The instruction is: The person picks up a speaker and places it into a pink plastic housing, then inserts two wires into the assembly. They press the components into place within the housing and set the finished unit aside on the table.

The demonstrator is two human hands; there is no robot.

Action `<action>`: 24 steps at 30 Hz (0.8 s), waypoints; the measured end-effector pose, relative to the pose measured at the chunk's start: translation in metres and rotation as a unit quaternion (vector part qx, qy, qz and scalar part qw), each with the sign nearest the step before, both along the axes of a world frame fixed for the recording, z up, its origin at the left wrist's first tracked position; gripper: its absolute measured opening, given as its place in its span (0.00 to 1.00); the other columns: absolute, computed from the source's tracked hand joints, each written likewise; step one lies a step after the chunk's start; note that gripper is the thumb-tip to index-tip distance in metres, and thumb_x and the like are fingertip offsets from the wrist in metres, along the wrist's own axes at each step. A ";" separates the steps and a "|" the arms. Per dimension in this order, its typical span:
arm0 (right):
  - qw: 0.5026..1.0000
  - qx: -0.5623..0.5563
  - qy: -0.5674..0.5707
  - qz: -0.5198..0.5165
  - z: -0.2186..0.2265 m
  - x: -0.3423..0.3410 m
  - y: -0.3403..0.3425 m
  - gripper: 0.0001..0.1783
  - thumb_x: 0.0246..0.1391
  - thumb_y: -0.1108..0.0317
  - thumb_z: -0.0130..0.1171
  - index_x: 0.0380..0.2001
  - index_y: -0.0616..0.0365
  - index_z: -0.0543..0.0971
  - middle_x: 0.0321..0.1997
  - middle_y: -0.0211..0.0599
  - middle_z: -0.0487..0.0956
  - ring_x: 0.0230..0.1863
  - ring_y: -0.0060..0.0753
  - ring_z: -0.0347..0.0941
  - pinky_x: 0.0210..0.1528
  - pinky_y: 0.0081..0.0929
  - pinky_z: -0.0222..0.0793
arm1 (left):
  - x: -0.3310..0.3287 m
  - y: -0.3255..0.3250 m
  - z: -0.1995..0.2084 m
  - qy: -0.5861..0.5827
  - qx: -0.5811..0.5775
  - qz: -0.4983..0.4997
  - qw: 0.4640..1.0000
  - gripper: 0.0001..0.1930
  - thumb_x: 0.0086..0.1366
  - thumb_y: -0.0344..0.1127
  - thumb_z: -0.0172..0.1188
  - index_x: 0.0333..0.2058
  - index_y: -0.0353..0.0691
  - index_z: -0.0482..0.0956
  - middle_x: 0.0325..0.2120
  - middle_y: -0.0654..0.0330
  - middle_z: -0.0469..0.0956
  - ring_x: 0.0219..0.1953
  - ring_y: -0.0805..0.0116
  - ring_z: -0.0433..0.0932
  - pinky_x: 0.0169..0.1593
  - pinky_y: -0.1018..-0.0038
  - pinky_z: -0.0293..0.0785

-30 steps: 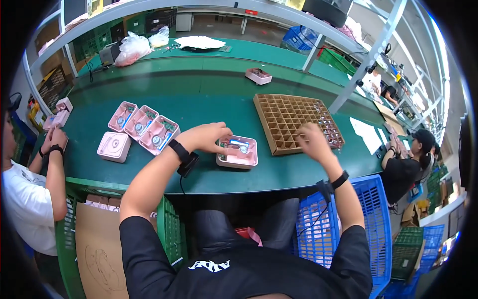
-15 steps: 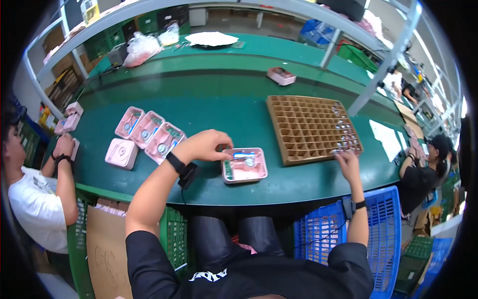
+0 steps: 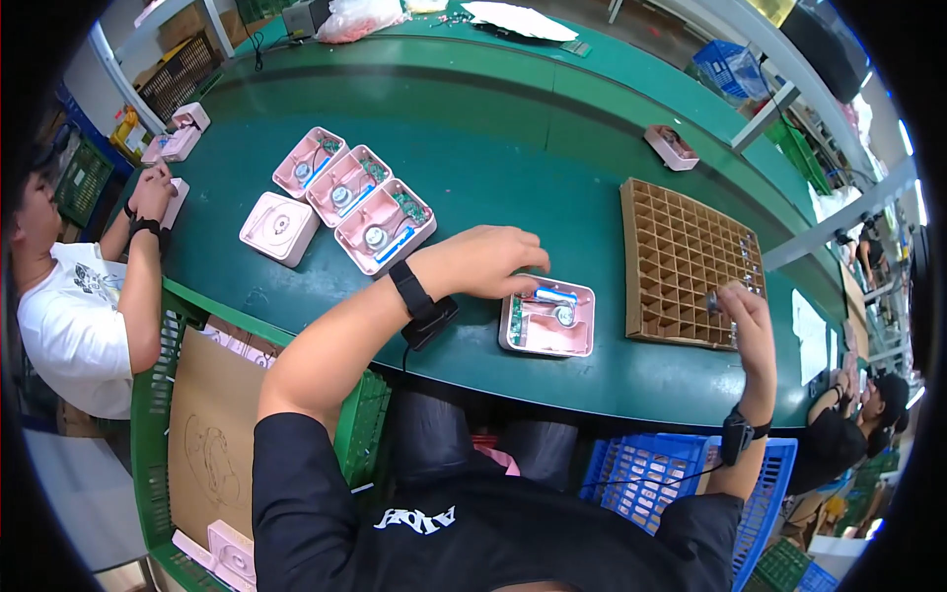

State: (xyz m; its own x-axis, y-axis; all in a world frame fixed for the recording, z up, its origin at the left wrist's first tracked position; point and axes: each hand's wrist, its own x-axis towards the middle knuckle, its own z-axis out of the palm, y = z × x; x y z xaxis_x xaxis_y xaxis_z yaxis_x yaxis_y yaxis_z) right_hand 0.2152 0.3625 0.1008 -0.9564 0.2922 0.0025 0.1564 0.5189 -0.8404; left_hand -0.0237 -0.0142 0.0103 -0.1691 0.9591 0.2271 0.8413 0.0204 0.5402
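Note:
A pink plastic box (image 3: 547,343) lies open side up in front of me, with a blue cylindrical battery, a round silver part and a green circuit board inside. Over its far left corner is my left hand (image 3: 488,262), fingers bent and apart, the thumb close to the rim. Whether the thumb touches the box I cannot tell. My right hand (image 3: 747,314) is raised over the near right part of a brown cardboard divider tray (image 3: 681,266). A small round metal part (image 3: 712,303) is pinched in its fingertips.
Three open pink boxes (image 3: 357,197) with parts inside stand left, beside a closed pink box (image 3: 279,228). Another pink box (image 3: 671,147) lies far right. Blue crates (image 3: 651,483) and a green crate (image 3: 148,474) flank my legs. Co-workers sit on both sides.
My view has swung, so the bench things appear shifted right. My right hand has lifted from the tray's near right corner with the small metal part. My left hand stays by the box.

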 end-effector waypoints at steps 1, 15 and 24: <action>0.998 -0.024 0.014 0.060 -0.006 -0.012 -0.015 0.20 0.73 0.60 0.54 0.26 0.59 0.77 0.28 0.25 0.71 0.33 0.15 0.68 0.37 0.16 0.64 | 0.008 -0.002 0.001 0.021 -0.026 0.026 0.999 0.15 0.66 0.44 0.64 0.45 0.40 0.82 0.35 0.52 0.82 0.39 0.50 0.83 0.44 0.57 0.79; 0.885 -0.392 -0.075 0.242 -0.038 -0.021 -0.130 0.25 0.73 0.60 0.51 0.18 0.56 0.69 0.43 0.59 0.83 0.44 0.54 0.84 0.41 0.37 0.78 | 0.021 0.019 0.004 0.101 0.150 0.163 0.970 0.28 0.64 0.46 0.65 0.60 0.42 0.72 0.34 0.49 0.85 0.39 0.44 0.84 0.43 0.54 0.80; 0.875 -0.414 -0.015 0.248 -0.034 -0.015 -0.130 0.28 0.71 0.56 0.53 0.16 0.57 0.69 0.38 0.55 0.82 0.42 0.49 0.82 0.42 0.37 0.77 | 0.004 -0.002 0.006 -0.071 -0.291 0.071 0.952 0.15 0.64 0.44 0.65 0.41 0.38 0.83 0.33 0.49 0.83 0.39 0.47 0.83 0.42 0.51 0.78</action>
